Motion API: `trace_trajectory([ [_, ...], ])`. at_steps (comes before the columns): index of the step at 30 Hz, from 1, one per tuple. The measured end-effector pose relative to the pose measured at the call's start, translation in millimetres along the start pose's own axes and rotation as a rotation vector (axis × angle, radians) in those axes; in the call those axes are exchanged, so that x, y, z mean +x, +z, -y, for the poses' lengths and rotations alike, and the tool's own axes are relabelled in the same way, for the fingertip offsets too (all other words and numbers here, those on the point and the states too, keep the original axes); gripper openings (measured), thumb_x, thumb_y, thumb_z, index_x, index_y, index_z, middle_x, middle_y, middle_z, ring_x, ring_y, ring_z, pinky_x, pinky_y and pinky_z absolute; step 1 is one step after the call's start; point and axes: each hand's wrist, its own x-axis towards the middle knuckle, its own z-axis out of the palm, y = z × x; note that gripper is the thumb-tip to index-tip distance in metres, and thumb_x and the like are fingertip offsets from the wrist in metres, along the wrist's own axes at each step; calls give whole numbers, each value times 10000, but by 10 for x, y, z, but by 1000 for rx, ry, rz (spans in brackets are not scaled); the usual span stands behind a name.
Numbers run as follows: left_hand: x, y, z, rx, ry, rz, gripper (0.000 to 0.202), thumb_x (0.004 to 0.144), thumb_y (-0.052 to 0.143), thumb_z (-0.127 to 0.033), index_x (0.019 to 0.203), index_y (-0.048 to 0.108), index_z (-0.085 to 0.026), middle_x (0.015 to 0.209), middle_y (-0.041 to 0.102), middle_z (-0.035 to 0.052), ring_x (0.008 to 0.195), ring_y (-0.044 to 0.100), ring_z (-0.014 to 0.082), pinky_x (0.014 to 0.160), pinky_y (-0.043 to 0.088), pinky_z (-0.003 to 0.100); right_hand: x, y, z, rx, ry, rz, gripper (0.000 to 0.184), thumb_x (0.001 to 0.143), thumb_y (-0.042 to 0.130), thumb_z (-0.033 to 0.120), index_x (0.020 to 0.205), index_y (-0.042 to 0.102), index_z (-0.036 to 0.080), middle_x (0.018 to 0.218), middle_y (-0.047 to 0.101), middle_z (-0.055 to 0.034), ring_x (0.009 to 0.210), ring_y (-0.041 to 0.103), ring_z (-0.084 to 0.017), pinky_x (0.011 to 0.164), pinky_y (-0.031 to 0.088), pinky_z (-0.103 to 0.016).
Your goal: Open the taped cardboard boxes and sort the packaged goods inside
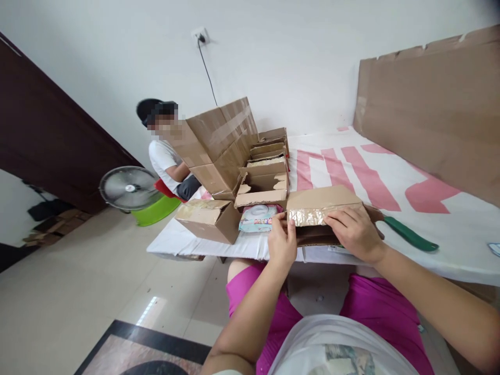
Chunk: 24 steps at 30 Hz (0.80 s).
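Gripping a cardboard box (pixel 324 199) at the near edge of the counter (pixel 320 141), both hands are working close together in front of the wearer's body. The left hand (pixel 282 245) is closing around the box's left front corner, its thumb standing up against the end of a strip of shiny tape (pixel 307 217). The right hand (pixel 356 233) is pinching the right end of that same taped edge, its fingers lying over the top and its thumb hiding from view. Below the taped edge, the box's front is showing a dark gap above a lower layer of cardboard.

Just beside the right hand, a green handle (pixel 410 234) is lying on the white and red cover, pointing away to the right. Just beside the left hand, a soft pale-blue and pink packet (pixel 258 219) is resting between the held box and a smaller carton (pixel 211 221). Behind the packet, an open box (pixel 262 197) with ragged flaps is standing at the front of a row of cartons (pixel 269 150). A tall taped box (pixel 222 146) is rising along their left side, and a co-worker (pixel 166 161) in a dark cap is sitting beyond it, near a round fan (pixel 130 187). A large cardboard panel (pixel 429 114) is standing at the counter's far right.
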Motion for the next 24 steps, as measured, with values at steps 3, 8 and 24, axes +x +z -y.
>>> trace_trajectory([
  [3, -22, -78, -72, 398, 341, -118, 198, 888, 545, -367, 939, 566, -176, 892, 601, 98, 884, 567, 253, 831, 455, 419, -13, -20, 25, -10, -22, -21, 168, 870, 567, 93, 931, 703, 169, 924, 710, -57, 875, 545, -192, 817, 399, -343],
  [8, -35, -6, -181, 724, 448, 0, 125, 846, 640, -285, 779, 607, -185, 880, 573, 90, 905, 513, 268, 857, 436, 422, -33, -20, 96, -9, -34, -27, 172, 872, 572, 109, 942, 712, 181, 937, 710, -61, 904, 543, -201, 841, 389, -351],
  [24, -43, -10, -102, 716, 467, 38, 103, 908, 507, -197, 811, 539, -178, 889, 541, 97, 890, 504, 258, 845, 453, 416, -69, -18, 147, -27, -35, -40, 190, 854, 588, 95, 952, 720, 191, 920, 724, -46, 848, 552, -183, 791, 386, -351],
])
